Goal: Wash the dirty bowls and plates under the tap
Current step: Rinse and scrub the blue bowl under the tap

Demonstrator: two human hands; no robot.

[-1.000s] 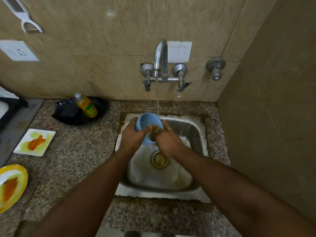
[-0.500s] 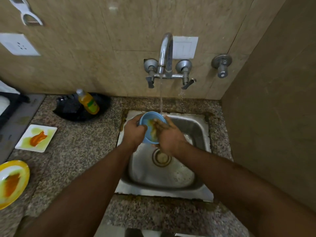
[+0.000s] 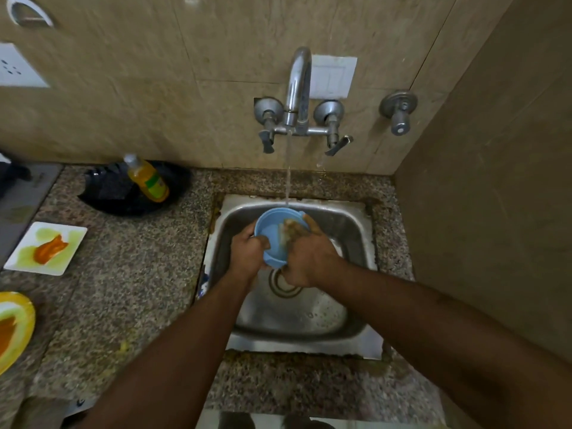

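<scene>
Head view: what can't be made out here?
- Blue bowl: near rim and underside hidden by left hand and right hand.
- Right fingers: blurred, any scrubber unclear.
- Yellow plate: cut by left edge.
- Bottle label: too small.
- Sink drain: partly behind the hands.

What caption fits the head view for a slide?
Left hand holds a blue bowl under the tap; right hand scrubs inside.

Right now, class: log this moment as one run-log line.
step: washing blue bowl | left hand: holds rim | right hand: rubs inside | tap: running | dirty plates waiting: white, yellow
</scene>
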